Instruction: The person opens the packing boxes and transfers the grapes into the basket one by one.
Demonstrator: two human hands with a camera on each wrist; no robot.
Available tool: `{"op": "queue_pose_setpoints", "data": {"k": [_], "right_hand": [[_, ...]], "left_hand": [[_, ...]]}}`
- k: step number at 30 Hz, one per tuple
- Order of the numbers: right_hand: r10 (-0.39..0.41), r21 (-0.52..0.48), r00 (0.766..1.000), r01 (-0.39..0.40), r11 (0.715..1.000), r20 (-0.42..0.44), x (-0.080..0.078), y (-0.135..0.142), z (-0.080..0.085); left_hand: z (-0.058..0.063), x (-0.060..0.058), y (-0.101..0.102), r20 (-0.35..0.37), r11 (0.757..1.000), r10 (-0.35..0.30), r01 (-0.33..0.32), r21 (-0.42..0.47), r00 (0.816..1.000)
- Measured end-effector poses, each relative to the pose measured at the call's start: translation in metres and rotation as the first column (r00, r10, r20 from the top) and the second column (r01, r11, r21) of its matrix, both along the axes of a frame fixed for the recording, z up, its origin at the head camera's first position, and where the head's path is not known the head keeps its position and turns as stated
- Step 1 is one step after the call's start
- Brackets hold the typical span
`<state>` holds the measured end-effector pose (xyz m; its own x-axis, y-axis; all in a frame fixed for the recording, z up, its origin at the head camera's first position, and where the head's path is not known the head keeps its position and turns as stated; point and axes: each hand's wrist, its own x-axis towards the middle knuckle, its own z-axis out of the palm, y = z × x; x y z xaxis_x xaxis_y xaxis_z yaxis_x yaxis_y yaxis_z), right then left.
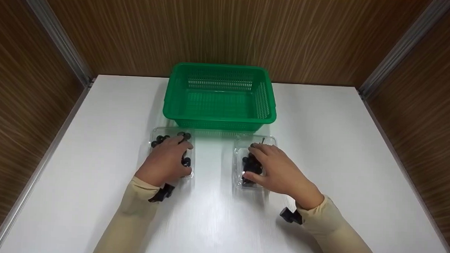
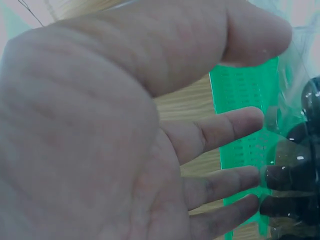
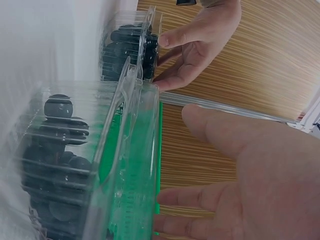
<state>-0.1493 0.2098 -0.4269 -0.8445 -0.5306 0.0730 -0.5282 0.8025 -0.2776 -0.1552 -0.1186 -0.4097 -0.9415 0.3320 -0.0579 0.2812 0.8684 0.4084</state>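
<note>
Two clear plastic boxes of dark grapes stand on the white table. Over the left box [image 1: 155, 130] spreads my left hand [image 1: 166, 158], and its fingertips touch the lid; grapes [image 1: 186, 162] show around the fingers. My right hand [image 1: 279, 169] reaches over the right box [image 1: 239, 179], with dark grapes [image 1: 250, 166] visible beside the thumb. In the right wrist view, this hand's extended fingers [image 3: 182, 196] meet the lid while the thumb stays apart from it. Extended fingers also appear at the lid in the left wrist view. Both hands partly hide the boxes.
Directly behind the boxes stands a green plastic basket [image 1: 219, 119] with slotted sides, nothing visible inside it. Wood-grain panels [image 1: 228, 33] enclose the white table [image 1: 214, 216] at the back and both sides.
</note>
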Motion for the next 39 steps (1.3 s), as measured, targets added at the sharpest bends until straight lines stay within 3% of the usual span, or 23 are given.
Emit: {"op": "queue_pose_setpoints", "data": {"k": [6, 21, 25, 28, 30, 32, 34, 39], "right_hand": [[-0.005, 0.001, 1.0, 0.005, 1.0, 0.01, 0.001, 0.0, 0.0], [0.003, 0.006, 1.0, -0.003, 1.0, -0.002, 0.001, 0.001, 0.0], [-0.015, 0.002, 1.0, 0.015, 1.0, 0.002, 0.001, 0.001, 0.002], [-0.026, -0.01, 1.0, 0.026, 1.0, -0.004, 0.001, 0.003, 0.003], [-0.031, -0.019, 0.999, 0.031, 0.999, -0.012, 0.001, 0.003, 0.003], [-0.039, -0.024, 0.999, 0.038, 0.999, -0.016, 0.001, 0.004, 0.004], [-0.045, -0.017, 0.999, 0.045, 0.999, -0.013, 0.001, 0.004, 0.004], [-0.054, 0.013, 0.998, 0.054, 0.998, 0.031, 0.003, 0.002, 0.001]], "left_hand": [[0.0, -0.002, -0.007, 0.022, 0.997, 0.071, -0.07, -0.015, 0.997], [0.003, -0.005, -0.015, 0.079, 0.99, 0.135, -0.137, 0.02, 0.988], [0.001, -0.006, -0.008, -0.06, 0.985, 0.161, -0.157, 0.065, 0.985], [-0.001, -0.009, 0.004, -0.209, 0.975, 0.187, -0.155, 0.161, 0.96], [-0.001, -0.009, 0.013, -0.254, 0.963, 0.198, -0.139, 0.233, 0.947], [-0.001, -0.007, 0.02, -0.234, 0.949, 0.191, -0.119, 0.29, 0.953], [0.0, -0.004, 0.026, -0.17, 0.935, 0.173, -0.108, 0.338, 0.97], [-0.004, 0.0, 0.037, -0.03, 0.92, 0.112, -0.092, 0.382, 0.993]]}}
